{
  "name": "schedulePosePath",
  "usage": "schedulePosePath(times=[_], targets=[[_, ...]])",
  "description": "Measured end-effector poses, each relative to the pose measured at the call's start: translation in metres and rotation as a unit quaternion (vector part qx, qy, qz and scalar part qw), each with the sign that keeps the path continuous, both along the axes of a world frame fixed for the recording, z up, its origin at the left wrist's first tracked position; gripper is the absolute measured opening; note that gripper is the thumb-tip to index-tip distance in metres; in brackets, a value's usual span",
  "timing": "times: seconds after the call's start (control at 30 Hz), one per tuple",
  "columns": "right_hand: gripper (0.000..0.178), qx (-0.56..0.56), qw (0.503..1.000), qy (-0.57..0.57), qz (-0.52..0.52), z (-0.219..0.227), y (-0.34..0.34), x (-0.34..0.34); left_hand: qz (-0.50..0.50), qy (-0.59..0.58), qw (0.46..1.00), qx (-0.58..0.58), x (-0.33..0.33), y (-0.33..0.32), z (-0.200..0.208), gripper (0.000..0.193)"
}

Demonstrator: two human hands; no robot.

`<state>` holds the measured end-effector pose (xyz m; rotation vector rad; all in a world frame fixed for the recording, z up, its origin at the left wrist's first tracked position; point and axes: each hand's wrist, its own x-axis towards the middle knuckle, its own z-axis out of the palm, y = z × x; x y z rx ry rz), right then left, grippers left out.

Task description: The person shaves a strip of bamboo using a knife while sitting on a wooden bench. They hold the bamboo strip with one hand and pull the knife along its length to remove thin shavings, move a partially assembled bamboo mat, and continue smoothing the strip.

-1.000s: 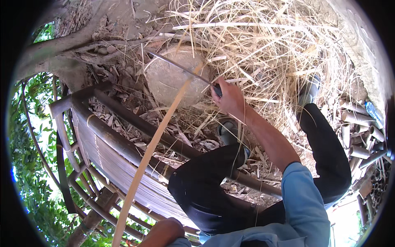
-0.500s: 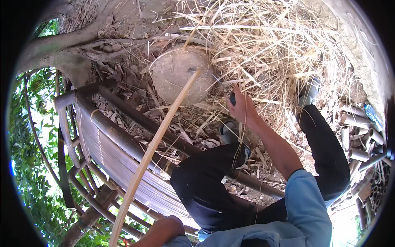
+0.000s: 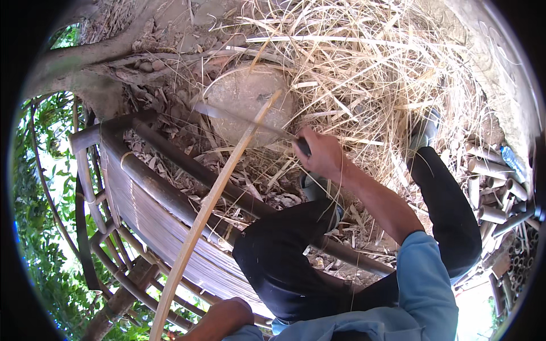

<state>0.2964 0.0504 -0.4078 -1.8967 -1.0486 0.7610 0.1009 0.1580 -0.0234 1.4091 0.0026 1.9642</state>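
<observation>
My right hand [image 3: 323,152] is closed round the dark handle of a long knife [image 3: 230,115]. Its blade, blurred by motion, points left over a round stone [image 3: 224,94] and crosses a long pale bamboo strip [image 3: 211,199] near its far end. Whether the blade touches the strip I cannot tell. The strip slants from the lower edge, by my left arm [image 3: 223,319], up to the stone; its tip lies over the stone's top. My left hand is out of view, so its hold is hidden.
Loose straw-like shavings [image 3: 369,62] cover the ground beyond my feet. A dark bamboo bench [image 3: 170,182] stands on the left under thick roots [image 3: 85,59]. Cut bamboo pieces [image 3: 492,213] and a blue plastic bottle [image 3: 512,161] lie at the right.
The knife has swung left across the strip; before, its blade was beside the stone on the right. My right hand has moved slightly left and down. The strip has hardly shifted.
</observation>
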Motion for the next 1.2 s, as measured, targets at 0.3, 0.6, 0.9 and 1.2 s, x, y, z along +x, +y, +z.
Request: schedulePosePath(times=[0.3,0.6,0.9,1.2], targets=[[0.022,-0.063,0.996,-0.011,-0.055,-0.044,-0.002,0.013,0.052,0.014,0.998,0.011,0.002,0.003,-0.01,0.024],[0.032,-0.125,0.986,-0.021,-0.105,-0.057,-0.016,0.041,0.043,-0.056,0.994,-0.083,0.007,0.024,-0.011,0.037],[0.042,-0.018,0.894,0.371,-0.251,0.093,0.06,0.024,0.107,-0.084,0.961,-0.242,-0.117,-0.013,0.041,0.031],[0.02,0.128,0.872,0.408,-0.238,0.18,0.074,-0.011,0.229,-0.057,0.841,-0.486,-0.28,-0.124,-0.018,0.044]])
